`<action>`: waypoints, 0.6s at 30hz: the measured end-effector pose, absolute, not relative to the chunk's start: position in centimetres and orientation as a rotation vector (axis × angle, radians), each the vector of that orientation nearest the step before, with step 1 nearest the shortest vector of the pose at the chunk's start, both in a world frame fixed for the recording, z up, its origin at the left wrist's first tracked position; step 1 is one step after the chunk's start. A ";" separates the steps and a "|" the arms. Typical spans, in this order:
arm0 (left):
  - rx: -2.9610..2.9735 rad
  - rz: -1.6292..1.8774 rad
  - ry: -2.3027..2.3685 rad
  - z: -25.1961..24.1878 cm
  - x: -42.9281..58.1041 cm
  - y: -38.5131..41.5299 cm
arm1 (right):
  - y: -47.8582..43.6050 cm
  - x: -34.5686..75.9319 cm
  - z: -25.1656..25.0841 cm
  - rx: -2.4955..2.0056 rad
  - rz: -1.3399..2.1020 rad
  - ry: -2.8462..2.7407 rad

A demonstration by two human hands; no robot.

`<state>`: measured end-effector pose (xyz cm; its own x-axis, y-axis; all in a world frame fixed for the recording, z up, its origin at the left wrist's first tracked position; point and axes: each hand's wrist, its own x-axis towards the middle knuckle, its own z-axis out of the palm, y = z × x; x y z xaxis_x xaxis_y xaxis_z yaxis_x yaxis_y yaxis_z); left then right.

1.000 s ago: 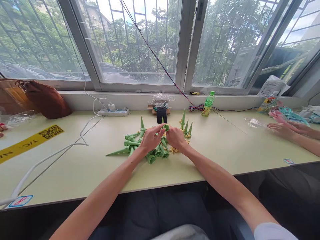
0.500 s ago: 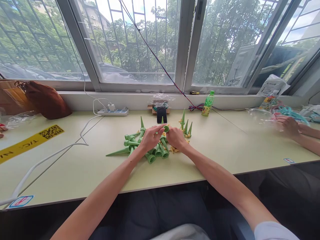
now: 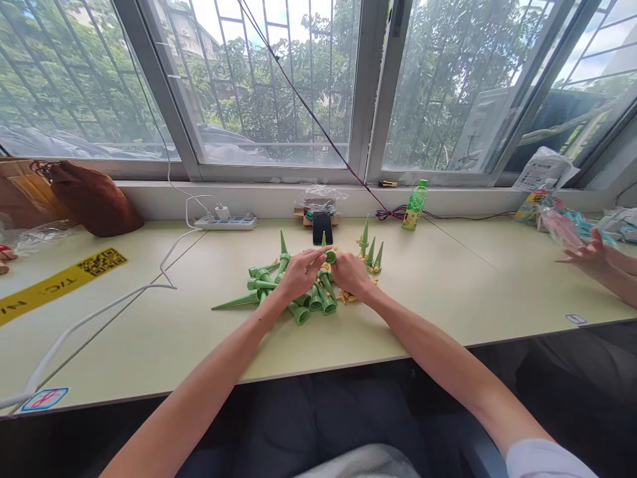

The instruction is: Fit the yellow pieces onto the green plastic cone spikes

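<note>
Green plastic spike (image 3: 330,257): just nearer than the smartphone (image 3: 322,229), open end facing camera, rest hidden. Risk: a slack pinch could drop it into the spike pile (image 3: 301,316), nearer than and left of the smartphone; a wrist swing could topple the upright spikes (image 3: 365,236) to its right. Pose: forearms converge; left hand (image 3: 299,273) and right hand (image 3: 350,272) pinch the spike between them, knuckles up. Exact finger contact not visible.

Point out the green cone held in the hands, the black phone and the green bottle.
Green cone (image 3: 331,257): head view, on its open end.
Black phone (image 3: 322,229): head view, mid dark face.
Green bottle (image 3: 415,206): head view, mid-body.
</note>
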<state>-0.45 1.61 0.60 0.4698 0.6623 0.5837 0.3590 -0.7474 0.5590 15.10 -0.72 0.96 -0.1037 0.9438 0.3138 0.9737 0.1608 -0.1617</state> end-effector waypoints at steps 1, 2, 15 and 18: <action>2.364 1.165 0.859 0.6 -0.5 1.6 | -0.7 15.1 1.0 -1.832 -0.123 -2.104; 2.365 1.159 0.857 0.7 -0.5 1.6 | -0.7 15.1 1.0 -1.835 -0.123 -2.105; 2.433 1.140 0.838 1.1 -0.6 1.4 | -0.7 15.2 1.1 -1.892 -0.091 -2.070; 2.435 1.140 0.821 1.1 -0.6 1.3 | -0.8 15.3 1.2 -1.898 -0.070 -2.083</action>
<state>-0.58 1.31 1.14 0.5139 0.6237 0.5890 0.3611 -0.7800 0.5110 15.25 -0.78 1.19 -0.0653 0.9615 0.2670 0.9772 0.1158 -0.1781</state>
